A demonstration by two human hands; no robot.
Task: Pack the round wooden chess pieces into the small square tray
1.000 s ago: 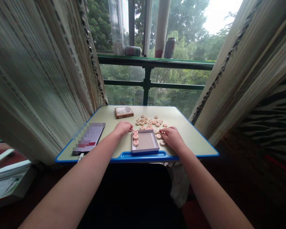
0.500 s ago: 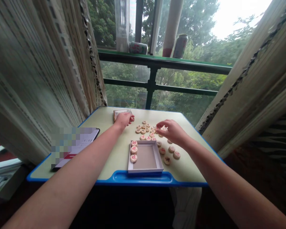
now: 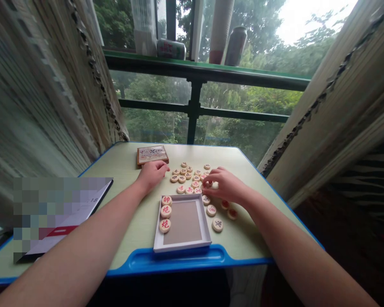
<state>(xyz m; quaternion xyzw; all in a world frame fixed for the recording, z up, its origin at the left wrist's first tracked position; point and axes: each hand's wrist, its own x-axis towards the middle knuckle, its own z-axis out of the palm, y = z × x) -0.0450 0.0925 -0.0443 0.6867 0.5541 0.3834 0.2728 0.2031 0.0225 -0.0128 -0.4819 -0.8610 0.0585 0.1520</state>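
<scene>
My right hand (image 3: 223, 183) is over the right part of a loose group of round wooden Chinese chess pieces (image 3: 188, 175). Its fingers are bent downward, with a gap between thumb and forefinger where pieces show. My left hand (image 3: 152, 175) is closed, its fingers curled together left of the group; whatever may be inside is hidden. Nearest me lies a shallow white box tray (image 3: 205, 221). Along its left side stand three red-marked pieces (image 3: 165, 211) in a column. A few more pieces, among them a black-marked piece (image 3: 217, 224), lie right of the tray.
A flat printed box (image 3: 152, 154) lies behind my left hand. At the left is a tablet-like screen (image 3: 70, 221), partly blurred. The small table has a blue edge with a moulded groove (image 3: 179, 260) in front. Drink cans (image 3: 236, 46) stand and lie on the window ledge.
The view has shifted, bringing the tray closer. My left hand has come toward me, uncovering the printed box. My right hand has moved lower over the pieces, its fingers bent down.
</scene>
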